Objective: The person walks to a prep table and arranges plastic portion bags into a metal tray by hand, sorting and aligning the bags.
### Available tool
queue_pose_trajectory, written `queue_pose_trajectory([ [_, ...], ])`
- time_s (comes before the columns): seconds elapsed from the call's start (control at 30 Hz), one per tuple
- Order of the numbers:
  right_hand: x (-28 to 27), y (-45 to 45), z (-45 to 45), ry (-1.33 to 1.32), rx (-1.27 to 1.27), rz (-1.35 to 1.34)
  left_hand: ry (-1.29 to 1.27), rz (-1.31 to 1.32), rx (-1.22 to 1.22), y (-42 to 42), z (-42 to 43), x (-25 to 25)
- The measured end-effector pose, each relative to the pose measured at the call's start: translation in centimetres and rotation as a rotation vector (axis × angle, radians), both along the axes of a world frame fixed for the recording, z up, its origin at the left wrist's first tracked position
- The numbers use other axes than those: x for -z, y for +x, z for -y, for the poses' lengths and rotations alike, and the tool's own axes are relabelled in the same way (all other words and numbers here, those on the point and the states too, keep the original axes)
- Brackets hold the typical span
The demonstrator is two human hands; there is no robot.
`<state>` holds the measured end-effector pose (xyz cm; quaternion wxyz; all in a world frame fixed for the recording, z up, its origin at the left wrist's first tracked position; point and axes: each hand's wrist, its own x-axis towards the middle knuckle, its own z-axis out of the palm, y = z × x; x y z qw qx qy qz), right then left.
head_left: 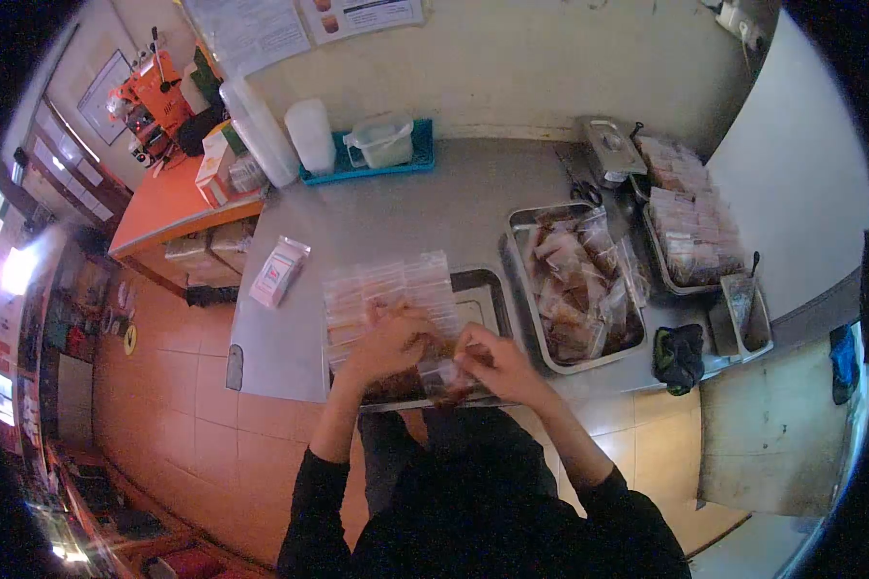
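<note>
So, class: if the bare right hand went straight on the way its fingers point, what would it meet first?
Probably the bare left hand, across a narrow gap from the right hand. Depth is unclear here, so it might instead slip past to the clear plastic packets laid in rows.

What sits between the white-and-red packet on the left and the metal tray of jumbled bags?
Neatly lined-up plastic bags and a second metal tray, as the head view shows.
</note>
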<state>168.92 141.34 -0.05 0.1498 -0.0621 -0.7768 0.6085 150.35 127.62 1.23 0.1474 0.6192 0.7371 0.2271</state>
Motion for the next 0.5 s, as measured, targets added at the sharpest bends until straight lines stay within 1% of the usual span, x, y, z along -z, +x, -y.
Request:
queue_pose_trajectory([
  [0.07,1.8,-0.9,0.6,-0.028,0.029,0.027,-0.003,-0.046,-0.003,0.2,0.2,-0.7],
  [0.13,1.6,-1.5,1.0,-0.013,0.163,0.028,-0.004,-0.091,-0.006,0.4,0.4,-1.3],
  [0.17,1.3,-1.4,1.0,-0.013,0.162,0.028,0.032,-0.113,-0.019,0.7,0.4,-1.5],
  [0.23,-1.3,-1.2,1.1,-0.049,0.13,0.211,0.068,-0.133,-0.032,0.8,0.4,-1.4],
  [0.37,1.3,-1.2,1.9,-0.096,0.118,0.115,0.038,-0.099,-0.09,0.5,0.2,-0.7],
  [0.43,2.2,-1.5,2.3,0.219,0.269,-0.045,0.014,-0.075,-0.105,0.7,0.1,-1.3],
  [0.47,2.4,-1.3,2.4,0.218,0.272,-0.044,-0.033,-0.072,-0.086,0.8,0.2,-1.7],
  [0.5,1.6,-1.1,2.5,0.187,0.291,0.057,-0.079,-0.07,-0.067,0.8,0.2,-2.1],
])
